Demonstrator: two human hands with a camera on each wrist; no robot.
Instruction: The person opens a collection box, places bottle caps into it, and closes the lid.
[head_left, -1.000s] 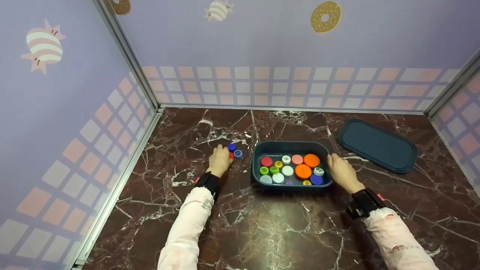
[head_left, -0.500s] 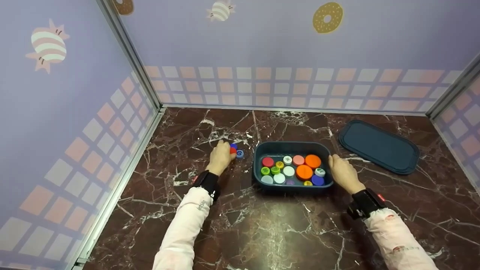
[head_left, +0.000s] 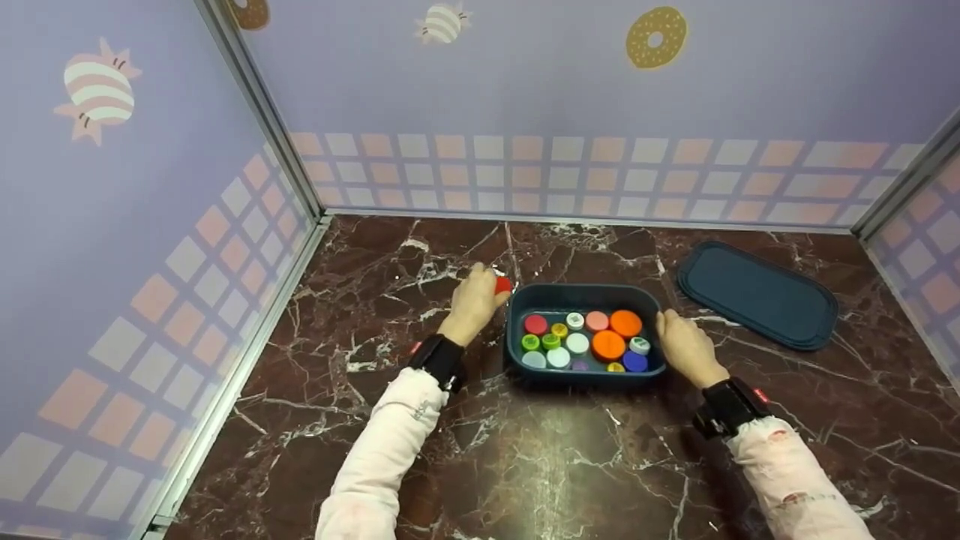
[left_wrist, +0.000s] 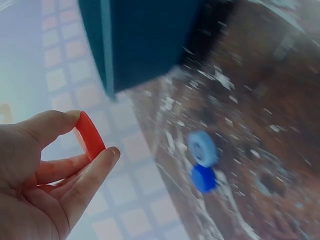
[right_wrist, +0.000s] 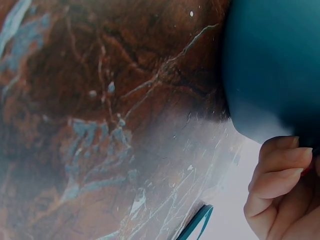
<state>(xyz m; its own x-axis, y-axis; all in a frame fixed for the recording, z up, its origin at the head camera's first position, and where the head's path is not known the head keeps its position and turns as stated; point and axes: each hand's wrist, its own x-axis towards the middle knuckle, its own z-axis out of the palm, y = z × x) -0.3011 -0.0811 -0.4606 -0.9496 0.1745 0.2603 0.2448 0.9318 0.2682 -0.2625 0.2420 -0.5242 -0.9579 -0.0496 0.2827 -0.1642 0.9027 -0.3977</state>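
Left hand point(head_left: 472, 304) has shifted right and farther off since half a second ago, carrying the red cap point(left_wrist: 91, 137) away from the small blue pair. Right hand point(head_left: 686, 349), box point(head_left: 585, 296) and lid point(head_left: 757, 295) look unmoved.

Red cap now just left of the box's far left corner, outside the rim. Left hand pinches it, thumb on one edge, fingertips on the opposite. Cap stands tilted, seen nearly edge-on from the left wrist; its long axis there slants from thumb tip to fingertips.

Right hand: fingers curled at the box's right end; cannot tell whether they grip the rim. Box lies with long axis left to right, assorted caps point(head_left: 608, 346) inside. Lid at far right, slanting from far left to near right.

Left wrist view alone shows the light blue cap point(left_wrist: 202, 148) and dark blue cap point(left_wrist: 203, 178) on the table, touching; from the head they are hidden. Right wrist view alone gives a red sliver by the right fingertips, too small to identify.
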